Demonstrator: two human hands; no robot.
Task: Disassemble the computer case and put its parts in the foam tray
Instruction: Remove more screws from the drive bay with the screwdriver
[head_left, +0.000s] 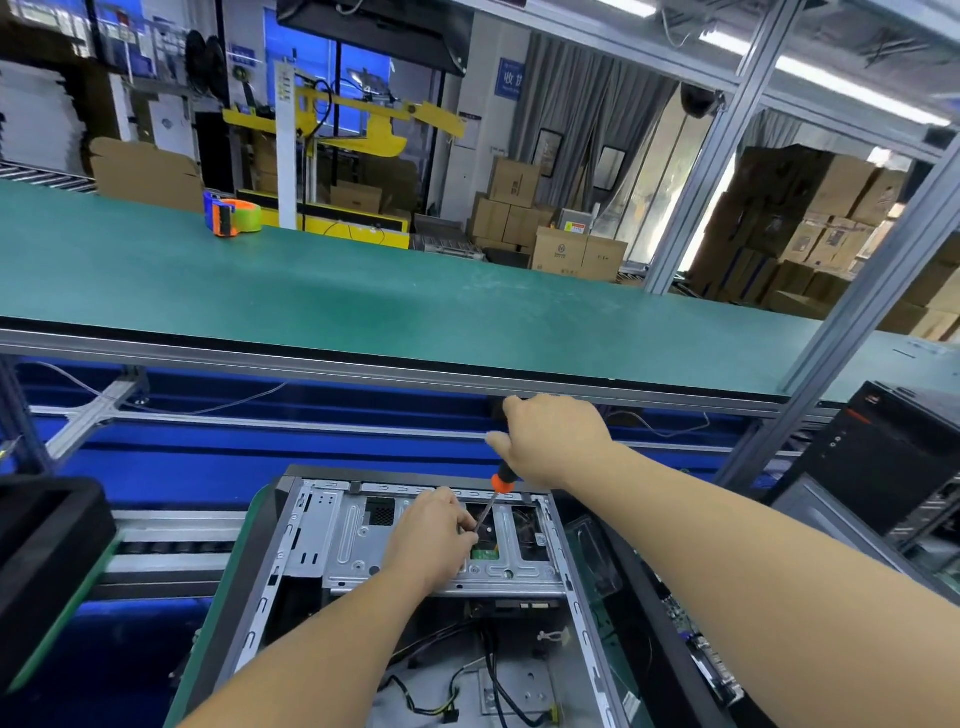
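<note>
Right hand (558, 441) grips screwdriver (501, 483); left hand (434, 540) pinches its shaft, hiding the tip inside open case (311, 525).

Orange-collared screwdriver (497, 496) tip hidden behind the left hand (434, 535) — handle swallowed by the right hand (553, 439); open grey metal computer case (415, 582) cut off at six o'clock.

Green bench top (363, 291) is being framed by aluminium posts (696, 171). Cardboard boxes (810, 228) are being stacked behind; grey curtains (576, 109) are being hung; the space is being lit by ceiling strip lights (831, 78).
</note>
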